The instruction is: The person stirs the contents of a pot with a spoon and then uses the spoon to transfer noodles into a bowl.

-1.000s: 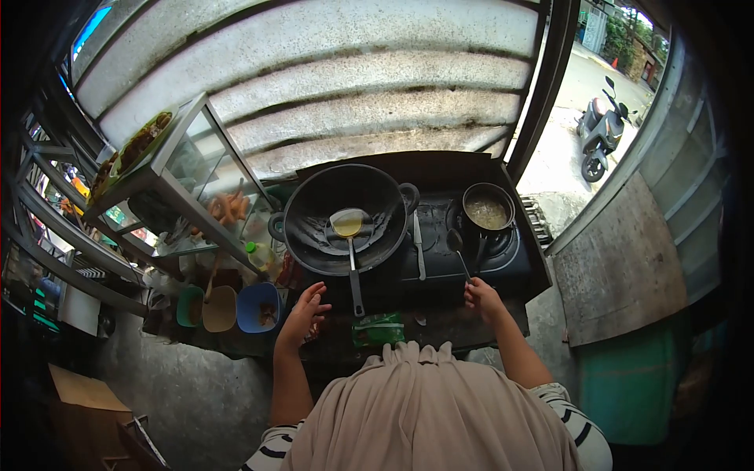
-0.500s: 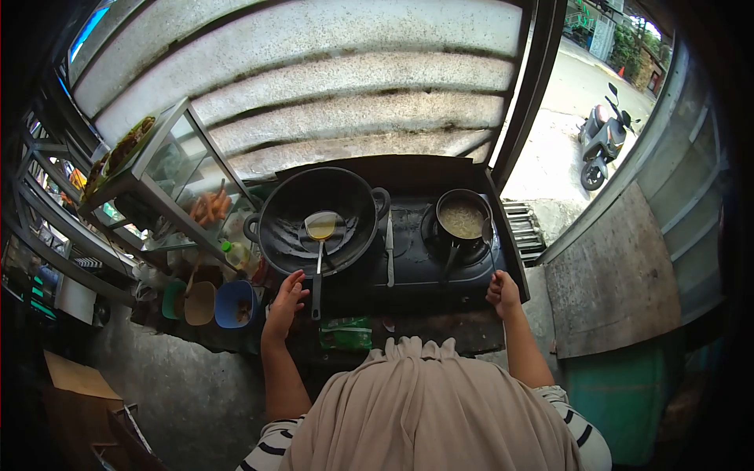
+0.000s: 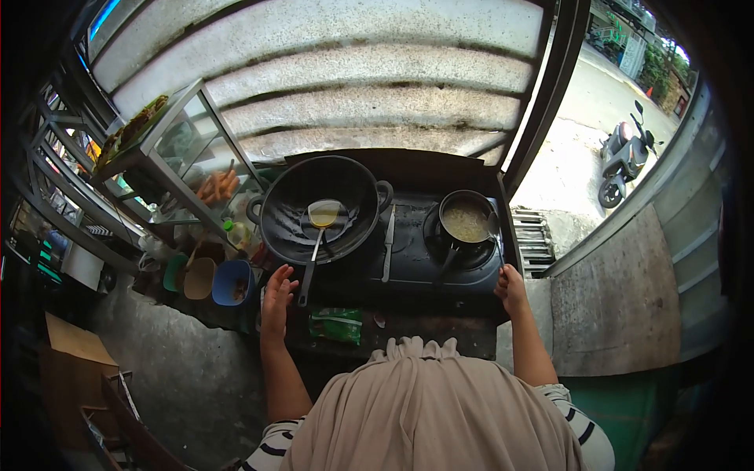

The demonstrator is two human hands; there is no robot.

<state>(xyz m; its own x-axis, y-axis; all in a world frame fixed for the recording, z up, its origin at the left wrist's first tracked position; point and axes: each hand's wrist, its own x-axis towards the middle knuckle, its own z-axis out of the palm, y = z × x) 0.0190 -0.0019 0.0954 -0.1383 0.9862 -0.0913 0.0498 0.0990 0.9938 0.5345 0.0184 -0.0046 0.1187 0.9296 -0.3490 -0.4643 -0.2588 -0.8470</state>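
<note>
While both arms reach over the black 2-burner gas stove (image 3: 408,263), stock as follows:

1. Left hand (image 3: 276,294): released, fingers spread, palm down, touching nothing; just beside end of long dark handle of round metal ladle (image 3: 323,213).
2. Ladle: bowl w/ yellow liquid, lying inside big black 2-eared wok (image 3: 318,208) on left burner.
3. Right hand (image 3: 510,289): grasping thin handle of metal spoon (image 3: 495,231), whose bowl sits at rim of small dark saucepan of pale broth (image 3: 466,221), right burner.
4. Steel knife (image 3: 388,245): flat btwn burners.
5. Green packet (image 3: 336,324): counter edge, near body.

Handling, est.: stir slow, spoon low, clear of rim; left hand away from hot wok.

Vs 0.5 s ago: left hand opened wider, nearer ladle handle; right hand still on spoon, now closer to saucepan.
</note>
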